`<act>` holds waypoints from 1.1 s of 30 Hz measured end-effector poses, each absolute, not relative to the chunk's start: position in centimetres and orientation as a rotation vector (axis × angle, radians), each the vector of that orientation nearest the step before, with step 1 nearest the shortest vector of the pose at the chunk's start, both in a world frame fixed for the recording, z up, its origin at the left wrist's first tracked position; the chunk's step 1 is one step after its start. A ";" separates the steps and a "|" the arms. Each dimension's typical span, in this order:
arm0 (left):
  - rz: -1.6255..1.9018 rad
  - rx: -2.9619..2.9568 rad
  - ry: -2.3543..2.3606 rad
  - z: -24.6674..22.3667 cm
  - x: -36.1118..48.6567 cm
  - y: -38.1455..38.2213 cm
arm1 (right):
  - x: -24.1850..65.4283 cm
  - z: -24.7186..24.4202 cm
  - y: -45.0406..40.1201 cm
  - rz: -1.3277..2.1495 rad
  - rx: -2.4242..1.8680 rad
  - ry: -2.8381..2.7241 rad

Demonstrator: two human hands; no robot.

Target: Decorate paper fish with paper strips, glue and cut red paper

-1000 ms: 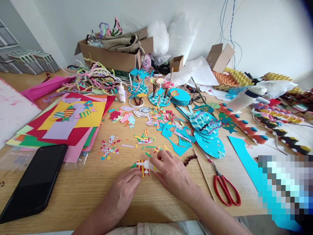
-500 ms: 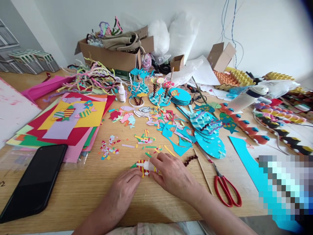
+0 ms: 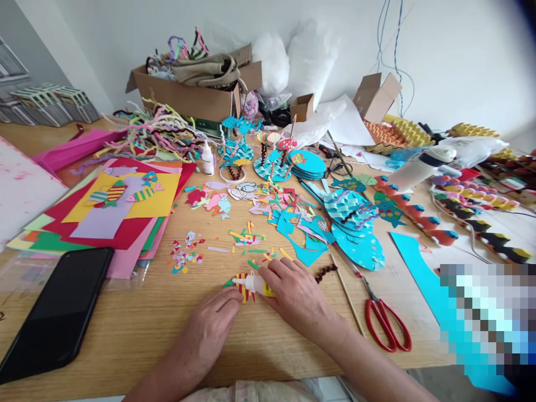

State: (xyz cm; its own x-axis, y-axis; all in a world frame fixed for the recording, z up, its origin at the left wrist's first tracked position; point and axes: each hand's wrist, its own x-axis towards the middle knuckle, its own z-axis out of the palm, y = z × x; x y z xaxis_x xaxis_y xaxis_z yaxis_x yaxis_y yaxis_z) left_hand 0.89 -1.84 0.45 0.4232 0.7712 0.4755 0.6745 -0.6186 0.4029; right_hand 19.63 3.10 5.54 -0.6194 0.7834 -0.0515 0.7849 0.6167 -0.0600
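Observation:
My right hand (image 3: 291,290) is closed round a white glue bottle (image 3: 259,285) with a yellow label, lying nearly level with its nozzle pointing left. Under the nozzle lies a small paper fish (image 3: 242,277) with a green head and red and yellow stripes. My left hand (image 3: 215,318) presses its fingertips on the near edge of this fish, fingers together. Part of the fish is hidden by the bottle and my fingers. Right of my right hand are a brown twisted pipe cleaner (image 3: 325,272) and a thin wooden stick (image 3: 348,295).
Red-handled scissors (image 3: 387,326) lie to the right, a black phone (image 3: 58,312) to the left. Coloured paper sheets (image 3: 104,240) are stacked behind the phone. Paper scraps (image 3: 307,245) and cut-out fish (image 3: 215,204) spread beyond my hands. Another glue bottle (image 3: 208,161) stands upright farther back.
My right hand has shifted slightly right, and more of the glue bottle's yellow label shows. My left hand stays on the paper fish. The whole view has moved a little.

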 end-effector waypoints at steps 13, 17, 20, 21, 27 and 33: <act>0.948 2.470 1.271 0.6 0.9 -1.9 | 19.0 7.7 3.1 -0.314 1.326 2.709; 0.959 2.495 1.263 0.4 0.8 -2.0 | 18.2 8.5 3.0 -0.250 1.305 2.696; 0.973 2.512 1.263 0.3 0.9 -1.8 | 17.8 8.8 2.9 -0.171 1.310 2.697; 0.967 2.512 1.262 0.3 0.9 -1.8 | 17.7 8.8 2.9 -0.146 1.316 2.700; 0.969 2.502 1.266 0.6 0.9 -1.9 | 18.1 8.0 2.4 -0.107 1.402 2.704; 0.955 2.472 1.256 0.6 0.9 -1.9 | 18.6 7.4 2.4 -0.196 1.488 2.744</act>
State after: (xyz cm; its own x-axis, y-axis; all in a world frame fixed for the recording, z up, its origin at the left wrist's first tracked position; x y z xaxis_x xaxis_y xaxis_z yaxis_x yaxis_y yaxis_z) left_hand 0.87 -1.89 0.63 0.4274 0.7818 0.4540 0.6464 -0.6153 0.4511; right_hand 18.63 2.36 7.36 -0.5472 0.8338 -0.0724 0.8357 0.5395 -0.1031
